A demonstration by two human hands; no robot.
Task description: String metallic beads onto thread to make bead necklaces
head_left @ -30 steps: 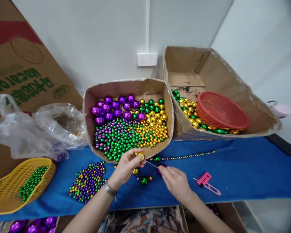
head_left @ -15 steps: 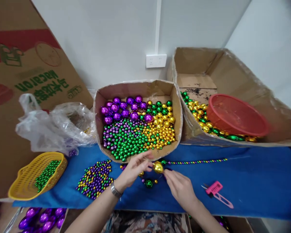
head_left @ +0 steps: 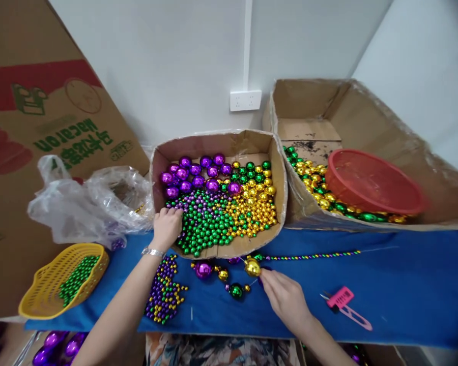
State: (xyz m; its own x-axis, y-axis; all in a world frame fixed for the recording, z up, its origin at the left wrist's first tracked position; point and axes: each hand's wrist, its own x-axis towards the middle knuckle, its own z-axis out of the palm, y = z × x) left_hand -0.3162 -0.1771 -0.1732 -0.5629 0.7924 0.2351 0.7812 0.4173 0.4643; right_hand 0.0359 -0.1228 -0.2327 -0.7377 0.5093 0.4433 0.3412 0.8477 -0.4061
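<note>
My left hand [head_left: 168, 227] is over the left front of the cardboard box [head_left: 219, 250], its fingers curled down among small purple beads [head_left: 189, 203]. The fingertips are hidden, so what they hold cannot be seen. My right hand [head_left: 284, 297] is closed in a pinch on the bead string, beside a large gold bead [head_left: 252, 267]. Along that string on the blue cloth lie a large purple bead [head_left: 203, 270], a smaller gold bead [head_left: 223, 275] and a green bead [head_left: 236, 291]. A thin strand of small beads [head_left: 313, 256] stretches right, ending in bare thread.
Loose small beads [head_left: 164, 295] lie left of the string. A yellow basket [head_left: 41, 309] holds green beads. Pink-handled snips [head_left: 341, 300] lie on the right. Behind stand a larger box [head_left: 389, 127] with a red basin [head_left: 374, 180] and plastic bags [head_left: 64, 208].
My left hand has left the large gold bead and moved left and up into the box. My right hand stays by the gold bead. The view has shifted slightly.
</note>
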